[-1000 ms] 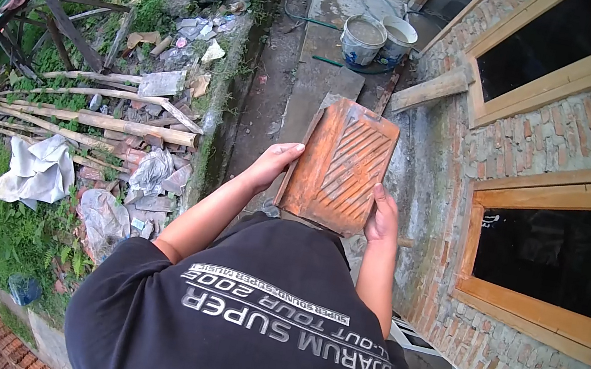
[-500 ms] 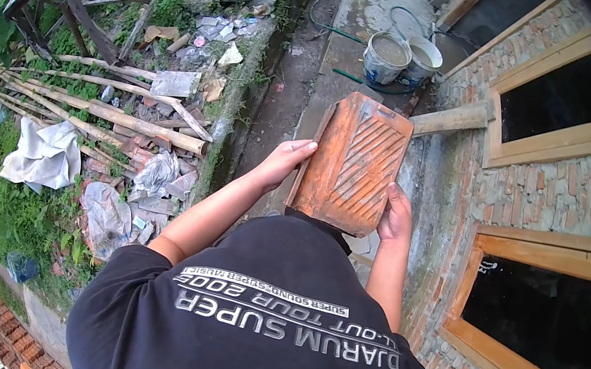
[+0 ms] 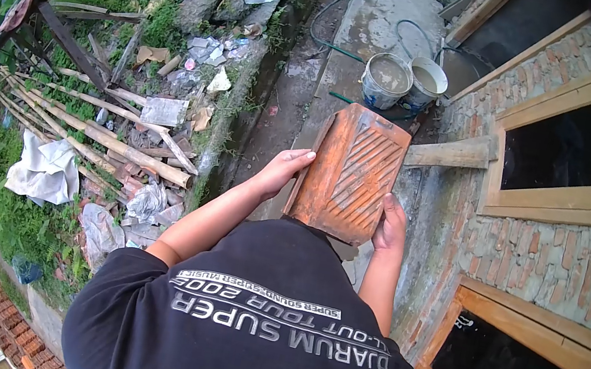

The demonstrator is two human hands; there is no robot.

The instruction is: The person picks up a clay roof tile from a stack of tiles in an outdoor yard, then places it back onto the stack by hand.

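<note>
An orange clay roof tile [image 3: 352, 174] with slanting ridges and dark stains is held in front of my chest. My left hand [image 3: 283, 173] grips its left edge, the thumb lying on the rim and the fingers hidden underneath. On the opposite side, my right hand [image 3: 390, 228] is closed on the lower right edge, thumb pressed against the tile's border. Along the left side a second thin edge shows beneath the top face. The tile's lower end is close to my black printed shirt [image 3: 265, 320].
Two buckets of greyish liquid [image 3: 387, 81] stand ahead beside a green hose [image 3: 347, 54]. To the right, a wooden beam [image 3: 450, 154] juts from a brick wall [image 3: 534, 252] with wood-framed windows. Bamboo poles [image 3: 133, 151], rubble and plastic sheets lie at left beyond a mossy kerb.
The view has shifted slightly, so the buckets and windows sit lower and further right. Both hands keep the same hold on the tile.
</note>
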